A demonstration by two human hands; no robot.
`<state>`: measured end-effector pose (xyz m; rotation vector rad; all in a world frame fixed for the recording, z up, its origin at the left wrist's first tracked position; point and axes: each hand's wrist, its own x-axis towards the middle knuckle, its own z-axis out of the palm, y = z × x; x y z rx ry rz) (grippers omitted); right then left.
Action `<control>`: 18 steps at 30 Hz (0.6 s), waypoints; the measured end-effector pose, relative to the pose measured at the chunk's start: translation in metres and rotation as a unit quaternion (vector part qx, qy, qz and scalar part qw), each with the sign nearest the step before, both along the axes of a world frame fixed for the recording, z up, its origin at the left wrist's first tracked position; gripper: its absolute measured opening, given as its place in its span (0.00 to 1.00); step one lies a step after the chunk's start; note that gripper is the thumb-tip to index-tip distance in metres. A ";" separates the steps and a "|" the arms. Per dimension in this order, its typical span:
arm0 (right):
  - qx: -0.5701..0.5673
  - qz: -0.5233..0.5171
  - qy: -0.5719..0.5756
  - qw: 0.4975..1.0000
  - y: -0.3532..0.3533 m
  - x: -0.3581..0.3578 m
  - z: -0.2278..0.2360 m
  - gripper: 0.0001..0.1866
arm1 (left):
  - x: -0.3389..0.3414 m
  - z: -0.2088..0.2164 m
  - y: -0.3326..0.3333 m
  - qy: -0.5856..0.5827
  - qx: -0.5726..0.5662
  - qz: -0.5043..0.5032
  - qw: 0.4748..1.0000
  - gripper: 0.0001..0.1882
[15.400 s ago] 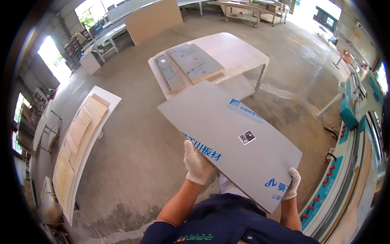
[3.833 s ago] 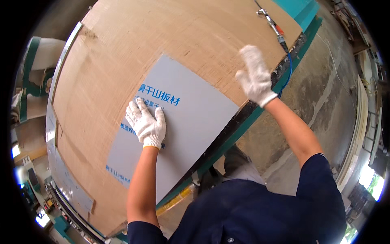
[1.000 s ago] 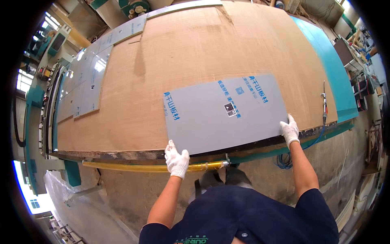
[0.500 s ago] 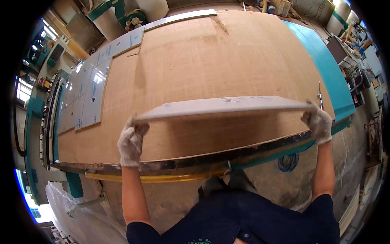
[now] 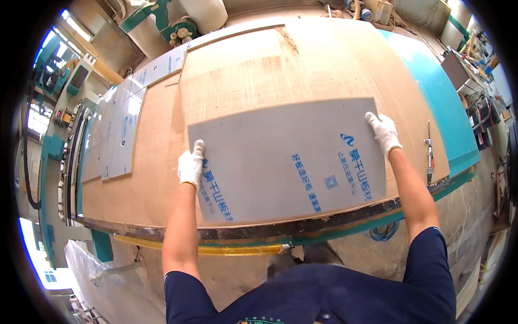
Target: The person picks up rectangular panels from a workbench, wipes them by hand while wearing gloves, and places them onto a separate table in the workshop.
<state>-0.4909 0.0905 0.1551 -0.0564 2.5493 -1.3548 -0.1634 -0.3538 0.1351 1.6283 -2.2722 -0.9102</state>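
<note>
A grey rectangular panel (image 5: 270,156) with blue print on its film faces up above the near part of the big wooden board (image 5: 232,81). My left hand (image 5: 191,164), in a white knitted glove, grips the panel's left edge with the thumb against the rim. At the opposite edge, toward the far right corner, my gloved right hand (image 5: 384,132) holds it too. Most fingers are hidden beneath or behind the edges. Whether the panel rests fully on the board, I cannot tell. An air blow gun (image 5: 430,156) lies to the right of my right hand.
Several film-covered grey panels (image 5: 121,127) cover the board's left side, with a narrow strip (image 5: 237,35) along the far edge. A turquoise surface (image 5: 431,92) borders the right. A yellow tube (image 5: 237,250) runs below the near edge; a blue coiled hose (image 5: 384,231) sits on the floor.
The panel has tipped from nearly edge-on to face-up, its printed side now showing and its near edge close to the board's front. My hands have turned and the right one has moved inward and up.
</note>
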 end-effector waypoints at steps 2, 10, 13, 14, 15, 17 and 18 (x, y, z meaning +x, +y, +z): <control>0.041 0.005 -0.020 0.999 0.013 -0.001 -0.033 0.25 | 0.009 -0.036 0.013 -0.047 0.016 -0.015 0.999 0.44; 0.278 0.042 0.129 0.951 0.023 -0.013 -0.100 0.36 | 0.028 -0.080 0.034 -0.162 -0.100 -0.079 0.979 0.41; 0.313 0.157 0.215 0.912 0.026 -0.027 -0.107 0.37 | 0.037 -0.098 0.043 -0.160 -0.121 -0.193 0.960 0.47; 0.330 0.210 0.249 0.886 0.019 -0.027 -0.109 0.37 | 0.046 -0.111 0.049 -0.166 -0.151 -0.205 0.953 0.47; 0.349 0.260 0.281 0.855 0.013 -0.025 -0.111 0.37 | 0.053 -0.129 0.054 -0.171 -0.177 -0.221 0.944 0.47; 0.364 0.257 0.254 0.859 -0.006 -0.027 -0.122 0.36 | 0.052 -0.147 0.060 -0.124 -0.199 -0.222 0.946 0.47; 0.369 0.260 0.238 0.860 -0.028 -0.016 -0.119 0.36 | 0.053 -0.143 0.061 -0.126 -0.195 -0.221 0.947 0.47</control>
